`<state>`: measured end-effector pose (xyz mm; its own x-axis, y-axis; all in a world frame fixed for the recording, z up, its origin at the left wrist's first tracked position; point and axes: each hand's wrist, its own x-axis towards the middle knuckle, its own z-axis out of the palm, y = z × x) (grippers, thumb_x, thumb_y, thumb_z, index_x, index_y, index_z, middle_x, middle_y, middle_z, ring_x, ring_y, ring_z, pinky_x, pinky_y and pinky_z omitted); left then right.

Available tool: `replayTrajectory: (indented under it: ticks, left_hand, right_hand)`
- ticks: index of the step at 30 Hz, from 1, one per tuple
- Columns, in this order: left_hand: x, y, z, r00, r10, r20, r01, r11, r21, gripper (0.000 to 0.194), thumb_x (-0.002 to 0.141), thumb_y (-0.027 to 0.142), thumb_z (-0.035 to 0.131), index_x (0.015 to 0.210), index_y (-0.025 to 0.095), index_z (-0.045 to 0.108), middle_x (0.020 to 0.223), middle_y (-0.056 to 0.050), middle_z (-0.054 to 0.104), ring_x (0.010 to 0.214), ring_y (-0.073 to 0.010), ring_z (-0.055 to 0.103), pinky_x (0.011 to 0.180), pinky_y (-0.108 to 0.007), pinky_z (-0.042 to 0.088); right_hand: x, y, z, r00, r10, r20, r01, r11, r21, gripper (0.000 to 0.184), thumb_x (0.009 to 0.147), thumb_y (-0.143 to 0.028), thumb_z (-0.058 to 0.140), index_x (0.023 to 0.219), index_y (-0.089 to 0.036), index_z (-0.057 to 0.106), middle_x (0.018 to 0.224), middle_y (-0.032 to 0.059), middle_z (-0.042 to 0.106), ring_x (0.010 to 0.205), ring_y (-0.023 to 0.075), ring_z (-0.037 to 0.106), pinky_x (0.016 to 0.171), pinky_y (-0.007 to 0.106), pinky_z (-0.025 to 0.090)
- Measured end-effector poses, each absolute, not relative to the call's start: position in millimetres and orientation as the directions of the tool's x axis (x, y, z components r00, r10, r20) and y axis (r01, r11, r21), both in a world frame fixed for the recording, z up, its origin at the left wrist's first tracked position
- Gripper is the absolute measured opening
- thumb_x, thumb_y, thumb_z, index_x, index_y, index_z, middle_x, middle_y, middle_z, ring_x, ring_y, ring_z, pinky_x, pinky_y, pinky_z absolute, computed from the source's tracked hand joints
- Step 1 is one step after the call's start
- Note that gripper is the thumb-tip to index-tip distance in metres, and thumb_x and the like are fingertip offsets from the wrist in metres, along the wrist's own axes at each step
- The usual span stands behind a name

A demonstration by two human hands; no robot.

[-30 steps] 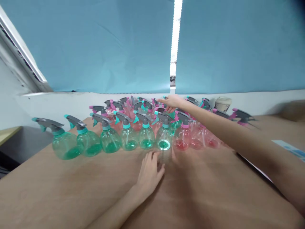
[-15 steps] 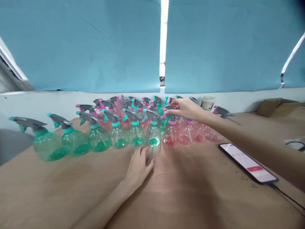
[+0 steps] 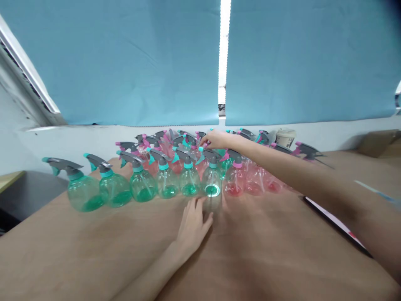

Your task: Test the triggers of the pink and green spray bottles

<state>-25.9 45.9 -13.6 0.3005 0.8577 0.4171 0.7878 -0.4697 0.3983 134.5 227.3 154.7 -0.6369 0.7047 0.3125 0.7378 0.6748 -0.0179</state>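
Clear round spray bottles with grey trigger heads stand in rows. My left hand [image 3: 194,225] lies on the table with its fingers extended, just in front of a green-tinted spray bottle [image 3: 212,184] with a turquoise collar. Its fingertips are close to the base, and I cannot tell if they touch. My right hand [image 3: 215,139] reaches over the front row to the spray heads behind. Its fingers are bent down and drawn together near a pink nozzle; what they hold, if anything, is hidden. A red-tinted spray bottle [image 3: 234,182] with a pink collar stands below my right forearm.
More green spray bottles [image 3: 85,193] line the front left; several others crowd behind. A phone [image 3: 335,223] lies at the right, partly covered by my forearm. A paper cup [image 3: 284,138] and a cardboard box [image 3: 377,143] stand at the back. Blue blinds [image 3: 131,62] hang behind.
My right hand has moved leftward and back over the bottles, away from the front pink spray head. My left hand stays before the same bottle. The view has turned left.
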Motion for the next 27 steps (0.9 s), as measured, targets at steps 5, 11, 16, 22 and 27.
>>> replayTrajectory:
  ticks: [5, 11, 16, 22, 27]
  left_hand:
    - [-25.9, 44.7, -15.2, 0.292, 0.865, 0.408, 0.790, -0.458, 0.408, 0.035, 0.082, 0.018, 0.052, 0.116, 0.017, 0.045, 0.110, -0.009, 0.051, 0.104, -0.0251, 0.050, 0.089, -0.041, 0.041]
    - [-26.5, 44.5, -16.1, 0.293, 0.871, 0.394, 0.790, -0.453, 0.413, 0.035, 0.082, 0.017, 0.051, 0.117, 0.019, 0.045, 0.110, -0.009, 0.050, 0.104, -0.0254, 0.049, 0.089, -0.041, 0.041]
    - [-25.8, 45.8, -15.6, 0.298, 0.875, 0.383, 0.789, -0.451, 0.417, 0.035, 0.082, 0.017, 0.052, 0.116, 0.017, 0.045, 0.108, -0.009, 0.050, 0.103, -0.0259, 0.050, 0.089, -0.041, 0.041]
    - [-25.6, 46.3, -16.1, 0.299, 0.869, 0.393, 0.785, -0.458, 0.416, 0.034, 0.082, 0.018, 0.051, 0.115, 0.017, 0.045, 0.108, -0.009, 0.051, 0.103, -0.0254, 0.050, 0.089, -0.041, 0.041]
    - [-26.3, 46.3, -17.1, 0.297, 0.867, 0.400, 0.784, -0.461, 0.416, 0.034, 0.083, 0.019, 0.051, 0.116, 0.017, 0.045, 0.108, -0.009, 0.051, 0.103, -0.0259, 0.050, 0.087, -0.041, 0.042]
  right_hand:
    - [129.3, 238.4, 151.8, -0.588, 0.741, 0.323, 0.787, 0.616, 0.020, 0.023, 0.070, -0.023, 0.065, 0.093, -0.022, 0.071, 0.092, 0.0065, 0.071, 0.085, 0.0221, 0.064, 0.074, 0.031, 0.047]
    - [118.9, 240.8, 151.4, -0.570, 0.756, 0.322, 0.812, 0.579, 0.077, 0.028, 0.075, -0.031, 0.063, 0.100, -0.019, 0.069, 0.096, 0.0101, 0.070, 0.090, 0.0259, 0.063, 0.073, 0.033, 0.046]
    - [112.7, 238.8, 150.8, -0.549, 0.774, 0.316, 0.828, 0.555, 0.079, 0.029, 0.077, -0.036, 0.063, 0.101, -0.020, 0.068, 0.096, 0.0101, 0.070, 0.090, 0.0259, 0.063, 0.070, 0.032, 0.046]
    - [120.5, 230.7, 155.6, -0.480, 0.799, 0.361, 0.861, 0.509, 0.018, 0.053, 0.076, -0.056, 0.055, 0.110, -0.017, 0.063, 0.099, 0.0136, 0.069, 0.092, 0.0272, 0.062, 0.070, 0.034, 0.046]
    - [171.1, 204.4, 165.1, -0.437, 0.796, 0.419, 0.867, 0.496, -0.039, 0.058, 0.080, -0.062, 0.043, 0.106, -0.015, 0.065, 0.099, 0.0135, 0.068, 0.093, 0.0261, 0.061, 0.072, 0.035, 0.045]
